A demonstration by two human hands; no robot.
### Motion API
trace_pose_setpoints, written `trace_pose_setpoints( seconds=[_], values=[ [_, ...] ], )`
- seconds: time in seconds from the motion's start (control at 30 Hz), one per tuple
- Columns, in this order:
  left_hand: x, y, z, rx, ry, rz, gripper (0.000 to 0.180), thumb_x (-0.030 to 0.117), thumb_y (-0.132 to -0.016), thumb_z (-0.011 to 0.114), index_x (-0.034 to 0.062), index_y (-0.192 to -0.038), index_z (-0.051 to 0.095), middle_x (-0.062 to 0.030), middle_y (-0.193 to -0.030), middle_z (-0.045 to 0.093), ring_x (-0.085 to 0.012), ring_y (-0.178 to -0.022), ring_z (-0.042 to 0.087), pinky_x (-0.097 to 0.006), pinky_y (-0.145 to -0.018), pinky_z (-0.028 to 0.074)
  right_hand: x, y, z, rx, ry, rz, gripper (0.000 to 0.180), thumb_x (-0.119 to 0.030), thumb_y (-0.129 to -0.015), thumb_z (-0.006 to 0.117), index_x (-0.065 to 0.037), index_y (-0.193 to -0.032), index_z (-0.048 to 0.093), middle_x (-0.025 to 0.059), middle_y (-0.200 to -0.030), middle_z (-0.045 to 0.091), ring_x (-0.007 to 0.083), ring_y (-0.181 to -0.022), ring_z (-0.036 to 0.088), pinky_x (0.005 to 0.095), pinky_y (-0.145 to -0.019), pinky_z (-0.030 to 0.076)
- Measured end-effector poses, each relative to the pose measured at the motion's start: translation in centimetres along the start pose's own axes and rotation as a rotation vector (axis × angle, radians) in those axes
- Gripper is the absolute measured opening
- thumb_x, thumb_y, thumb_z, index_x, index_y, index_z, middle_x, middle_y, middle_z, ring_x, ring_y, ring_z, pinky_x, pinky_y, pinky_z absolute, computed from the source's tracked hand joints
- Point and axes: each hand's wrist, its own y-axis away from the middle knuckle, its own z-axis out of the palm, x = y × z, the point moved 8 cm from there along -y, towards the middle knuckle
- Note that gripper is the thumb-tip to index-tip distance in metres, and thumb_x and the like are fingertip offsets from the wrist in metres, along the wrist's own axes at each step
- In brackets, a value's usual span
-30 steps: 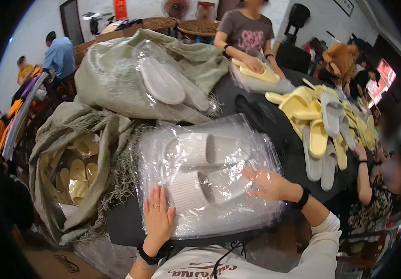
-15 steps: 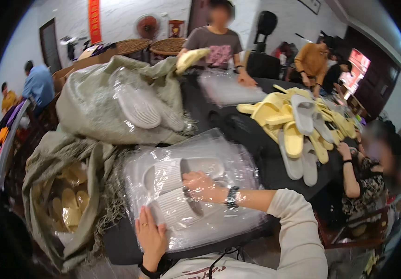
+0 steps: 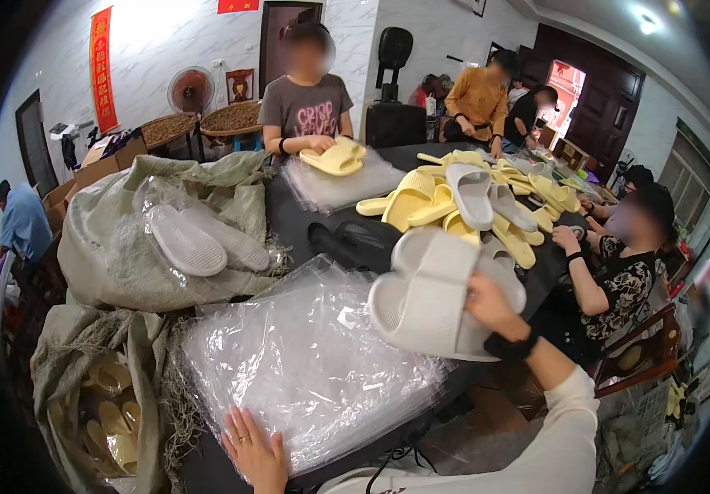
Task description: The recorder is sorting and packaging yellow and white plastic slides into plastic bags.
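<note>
My right hand [image 3: 493, 305] grips a pair of light grey slide slippers [image 3: 433, 300], held up side by side over the table's right part. Its fingers are at the straps; some fingertips are hidden. My left hand [image 3: 256, 449] lies spread at the near left corner of a stack of clear plastic bags [image 3: 314, 362], holding nothing. On a bulging green-grey woven sack [image 3: 95, 247] beyond the stack lies a pair of pale slippers [image 3: 186, 239] in clear plastic.
An open sack [image 3: 58, 362] at left holds yellow slippers [image 3: 116, 432]. A pile of yellow and grey slippers [image 3: 413, 198] covers the table's far right. Across it, a person [image 3: 310, 107] handles a yellow slipper [image 3: 334, 156] over more plastic bags [image 3: 338, 191]. Another person [image 3: 618, 272] sits at right.
The grey slippers, lying on the bags before, are now lifted to the right in my right hand. My left hand stays at the stack's near edge. My view has turned rightward.
</note>
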Motion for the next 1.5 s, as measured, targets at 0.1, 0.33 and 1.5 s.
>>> trace_pose_setpoints(
  seconds=[0.1,0.33,1.5],
  values=[
    [1.1,0.5,0.2,-0.049,-0.011,0.178,0.057,0.035,-0.086,0.056,-0.0012,-0.129,0.047,-0.0195,-0.139,0.040,-0.0390,-0.132,0.031,-0.055,-0.109,0.015,-6.4,1.0,-3.8,0.096,-0.175,0.010,0.024,0.002,-0.076,0.059,0.003,-0.100,0.063,0.0148,-0.096,0.064,0.0220,-0.086,0.062,0.0303,-0.076,0.048],
    [2.1,0.1,-2.8,0.000,0.259,0.098,0.051,0.027,-0.083,0.060,-0.0033,-0.122,0.049,-0.0211,-0.124,0.048,-0.0391,-0.129,0.035,-0.056,-0.105,0.023,-17.1,2.7,8.0,-0.250,-0.125,-0.381,0.041,-0.010,-0.070,0.069,-0.002,-0.109,0.060,0.0201,-0.112,0.057,0.0342,-0.102,0.057,0.0387,-0.082,0.048],
    [1.9,-0.6,0.9,0.022,0.097,0.085,0.063,0.042,-0.080,0.060,0.0027,-0.128,0.050,-0.0218,-0.138,0.041,-0.0367,-0.129,0.036,-0.052,-0.104,0.026,-5.2,-1.7,26.1,-0.668,0.019,-0.050,0.048,-0.043,-0.080,0.061,0.001,-0.099,0.061,0.0196,-0.094,0.063,0.0356,-0.085,0.062,0.0415,-0.074,0.049]
  ],
)
